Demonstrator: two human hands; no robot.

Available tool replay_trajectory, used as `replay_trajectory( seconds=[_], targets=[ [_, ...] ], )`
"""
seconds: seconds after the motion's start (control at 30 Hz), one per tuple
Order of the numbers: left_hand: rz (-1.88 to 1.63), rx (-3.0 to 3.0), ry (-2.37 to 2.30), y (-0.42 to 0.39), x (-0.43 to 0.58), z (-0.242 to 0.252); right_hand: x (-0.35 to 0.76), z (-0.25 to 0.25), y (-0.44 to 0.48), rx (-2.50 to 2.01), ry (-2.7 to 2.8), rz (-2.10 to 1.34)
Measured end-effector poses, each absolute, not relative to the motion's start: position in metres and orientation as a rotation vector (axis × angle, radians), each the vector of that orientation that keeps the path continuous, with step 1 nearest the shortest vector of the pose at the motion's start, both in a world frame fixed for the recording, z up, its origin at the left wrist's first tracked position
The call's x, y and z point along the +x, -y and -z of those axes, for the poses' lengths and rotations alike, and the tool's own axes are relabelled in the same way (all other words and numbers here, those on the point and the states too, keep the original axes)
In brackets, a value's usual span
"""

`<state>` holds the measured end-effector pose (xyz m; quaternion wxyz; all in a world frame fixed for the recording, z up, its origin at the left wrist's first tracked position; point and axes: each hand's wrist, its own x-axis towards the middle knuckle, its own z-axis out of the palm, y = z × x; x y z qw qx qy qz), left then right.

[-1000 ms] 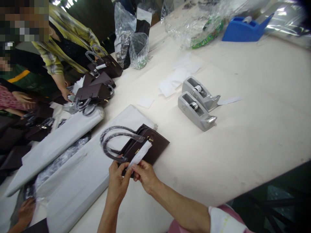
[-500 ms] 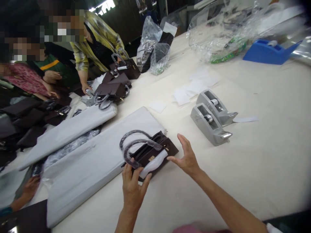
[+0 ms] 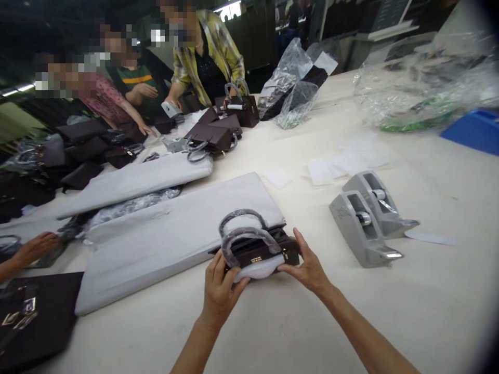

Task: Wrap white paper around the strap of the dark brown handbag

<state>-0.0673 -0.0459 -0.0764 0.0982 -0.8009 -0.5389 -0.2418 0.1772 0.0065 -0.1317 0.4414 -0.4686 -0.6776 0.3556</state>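
A small dark brown handbag (image 3: 290, 253) stands in front of me, its two arched handles wrapped in clear plastic. White wrapping (image 3: 260, 268) lies across its front below a gold clasp. My left hand (image 3: 221, 285) grips the bag's left end, thumb on the white wrapping and fingers at the side. At the right end, my right hand (image 3: 307, 267) holds the bag between thumb and fingers. The bag's underside is hidden. Behind it lies a long flat stack of whitish sheets (image 3: 167, 249).
Two grey tape dispensers (image 3: 360, 228) stand to the right, with a blue dispenser (image 3: 473, 132) farther back. Brown bags (image 3: 212, 137) and a second white stack (image 3: 144, 179) lie at left. Co-workers stand across the table; another person's hand (image 3: 37, 249) reaches in at left.
My right hand has closed onto the bag's right end, where it was spread beside it before. The bag now faces me more squarely. The camera view has swung left.
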Motion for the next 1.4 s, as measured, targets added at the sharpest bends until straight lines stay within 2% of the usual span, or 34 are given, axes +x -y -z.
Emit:
replay_trajectory(
  seconds=[0.23, 0.43, 0.87, 1.07, 1.4],
  targets=[
    [0.882, -2.116, 1.602, 0.07, -0.043, 0.07, 0.179, 0.128, 0.001, -1.072, 1.776, -0.819],
    [0.87, -2.305, 1.659, 0.071, -0.018, 0.067, 0.181, 0.122, 0.001, -1.074, 1.807, -0.825],
    [-0.059, -2.423, 2.234, 0.03, -0.013, 0.027, 0.178, 0.116, -0.002, -1.14, 1.82, -0.814],
    [-0.153, -2.616, 2.476, 0.022, -0.014, 0.017, 0.18, 0.121, 0.003, -1.135, 1.829, -0.742],
    [-0.386, -2.614, 2.325, 0.021, -0.013, 0.014, 0.182, 0.121, 0.002, -1.072, 1.852, -0.746]
  ],
)
